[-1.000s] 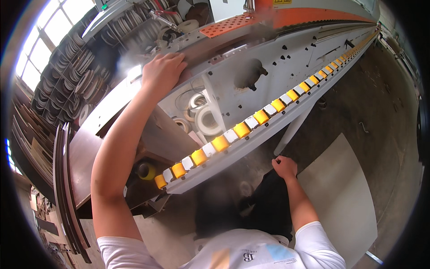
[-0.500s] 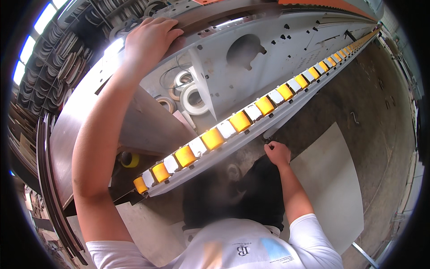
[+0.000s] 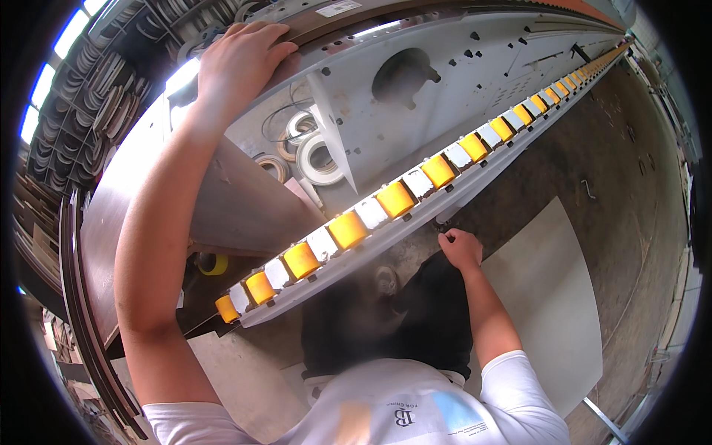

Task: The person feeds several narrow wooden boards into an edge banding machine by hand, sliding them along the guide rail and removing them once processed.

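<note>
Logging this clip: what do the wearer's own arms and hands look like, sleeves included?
The left hand and right hand are bare, with no gloves, rings or watch visible. The white sleeves are short, leaving both forearms uncovered.

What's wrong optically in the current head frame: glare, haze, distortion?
Head view: windows at upper left blown out; strong glare beside the left hand, washing over its wrist.
Head view: hazy patches soften the frame's cutout and the dark trousers.
Head view: fisheye rim goes black at the corners; the pale sheet's right edge bows, probably lens distortion.
</note>
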A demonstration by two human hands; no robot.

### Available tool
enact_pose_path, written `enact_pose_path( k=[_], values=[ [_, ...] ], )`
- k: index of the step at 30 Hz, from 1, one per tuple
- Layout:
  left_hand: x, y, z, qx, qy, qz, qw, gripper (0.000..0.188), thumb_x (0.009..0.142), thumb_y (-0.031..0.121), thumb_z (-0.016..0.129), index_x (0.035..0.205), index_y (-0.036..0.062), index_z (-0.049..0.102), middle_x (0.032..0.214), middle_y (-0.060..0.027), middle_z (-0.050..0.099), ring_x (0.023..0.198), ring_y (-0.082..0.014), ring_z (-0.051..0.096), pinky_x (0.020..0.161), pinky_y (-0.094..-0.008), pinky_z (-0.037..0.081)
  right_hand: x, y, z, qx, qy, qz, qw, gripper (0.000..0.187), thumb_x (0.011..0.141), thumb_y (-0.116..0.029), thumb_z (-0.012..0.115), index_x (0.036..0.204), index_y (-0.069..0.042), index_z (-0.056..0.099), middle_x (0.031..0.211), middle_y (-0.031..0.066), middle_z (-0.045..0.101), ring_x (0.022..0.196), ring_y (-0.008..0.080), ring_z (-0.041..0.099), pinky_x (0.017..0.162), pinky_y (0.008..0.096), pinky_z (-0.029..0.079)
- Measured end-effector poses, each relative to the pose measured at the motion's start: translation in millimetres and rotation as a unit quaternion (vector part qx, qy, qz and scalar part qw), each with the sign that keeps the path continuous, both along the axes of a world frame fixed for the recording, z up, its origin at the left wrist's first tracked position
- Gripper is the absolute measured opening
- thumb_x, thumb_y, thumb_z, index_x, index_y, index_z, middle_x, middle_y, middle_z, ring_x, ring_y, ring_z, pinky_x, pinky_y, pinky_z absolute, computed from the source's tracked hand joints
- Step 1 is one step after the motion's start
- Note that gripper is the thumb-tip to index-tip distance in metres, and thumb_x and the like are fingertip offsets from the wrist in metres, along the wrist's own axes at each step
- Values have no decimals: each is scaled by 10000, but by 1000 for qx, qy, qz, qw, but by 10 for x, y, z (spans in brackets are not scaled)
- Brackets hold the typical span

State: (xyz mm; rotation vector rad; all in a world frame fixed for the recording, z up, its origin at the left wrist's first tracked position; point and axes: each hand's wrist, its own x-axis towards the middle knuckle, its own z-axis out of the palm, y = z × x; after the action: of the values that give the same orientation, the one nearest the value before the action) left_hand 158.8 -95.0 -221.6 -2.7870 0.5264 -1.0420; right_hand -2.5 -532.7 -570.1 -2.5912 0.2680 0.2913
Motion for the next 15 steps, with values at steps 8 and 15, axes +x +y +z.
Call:
enact_pose_path(
  k=[8,15],
  values=[
    [-10,-20,10,-3,12,9,1000,370,1021,399,687,1296,162,756,1311,-17,750,1222,-277,680,1001,-435,562,3,-2,-15,-8,7,-3,1000,330,919,-496,707,939,-187,822,892,84,792,913,330,760,814,442,588],
    [3,82,43,-14,60,47,997,254,1025,287,633,1171,140,780,1192,-34,762,1173,-290,684,976,-441,556,16,-4,5,-4,12,1,1000,338,920,-503,706,942,-187,822,890,89,792,920,331,759,823,446,586]
  ],
)
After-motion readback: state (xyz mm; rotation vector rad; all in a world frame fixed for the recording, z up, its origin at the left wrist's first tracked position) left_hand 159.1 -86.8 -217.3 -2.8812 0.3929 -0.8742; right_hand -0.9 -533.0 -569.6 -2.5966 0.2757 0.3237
